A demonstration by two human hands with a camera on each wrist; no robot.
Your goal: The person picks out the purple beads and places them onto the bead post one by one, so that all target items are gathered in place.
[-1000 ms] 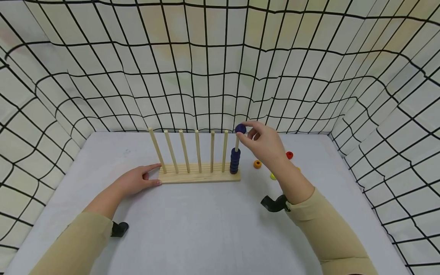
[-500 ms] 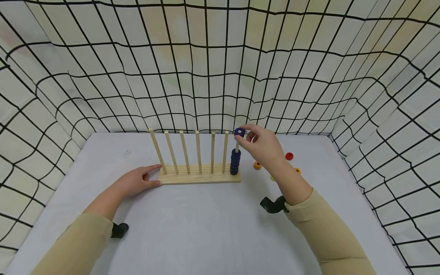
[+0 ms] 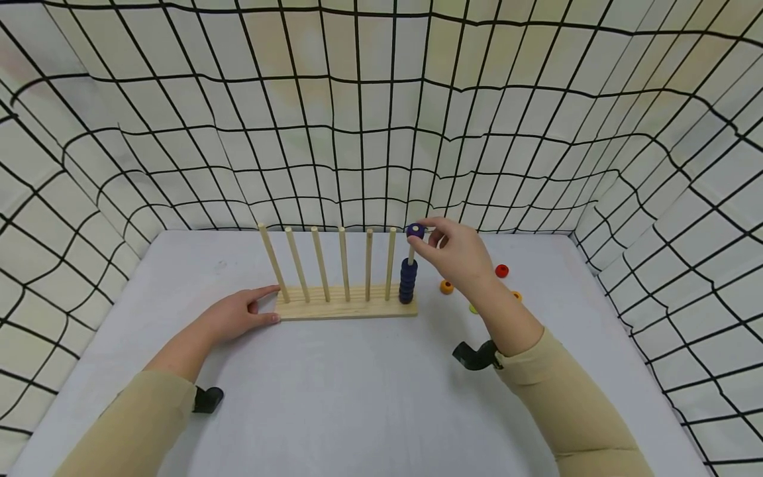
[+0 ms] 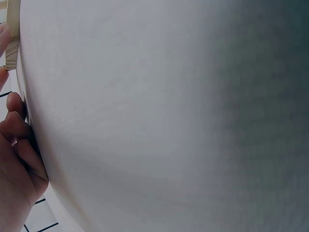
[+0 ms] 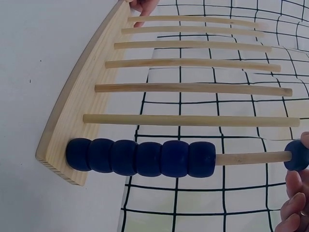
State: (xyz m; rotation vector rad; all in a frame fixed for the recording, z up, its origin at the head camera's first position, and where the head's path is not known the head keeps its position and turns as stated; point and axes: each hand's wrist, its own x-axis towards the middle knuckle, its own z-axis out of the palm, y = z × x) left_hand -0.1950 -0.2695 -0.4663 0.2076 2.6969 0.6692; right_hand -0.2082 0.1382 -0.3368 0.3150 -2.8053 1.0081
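A wooden peg rack (image 3: 348, 309) with a row of upright pegs stands on the white table. My left hand (image 3: 235, 315) holds the rack's left end between thumb and index finger. In the left wrist view its other fingers (image 4: 17, 123) are curled beside the rack's end. A stack of several dark blue beads (image 3: 408, 281) fills the lower part of the rightmost peg. My right hand (image 3: 456, 252) pinches another blue bead (image 3: 415, 230) at that peg's top. In the right wrist view the peg's tip enters this bead (image 5: 297, 155), apart from the stack.
Right of the rack lie loose beads: an orange one (image 3: 446, 287), a red one (image 3: 502, 271), a second orange one (image 3: 516, 296) and a yellow one (image 3: 473, 309) partly behind the right forearm. A black-and-white grid cloth (image 3: 381, 132) rises behind and at both sides.
The pinched blue bead has tilted and come down slightly onto the tip of the rightmost peg, with my right hand lowering a little. My left hand has stayed at the rack's end.
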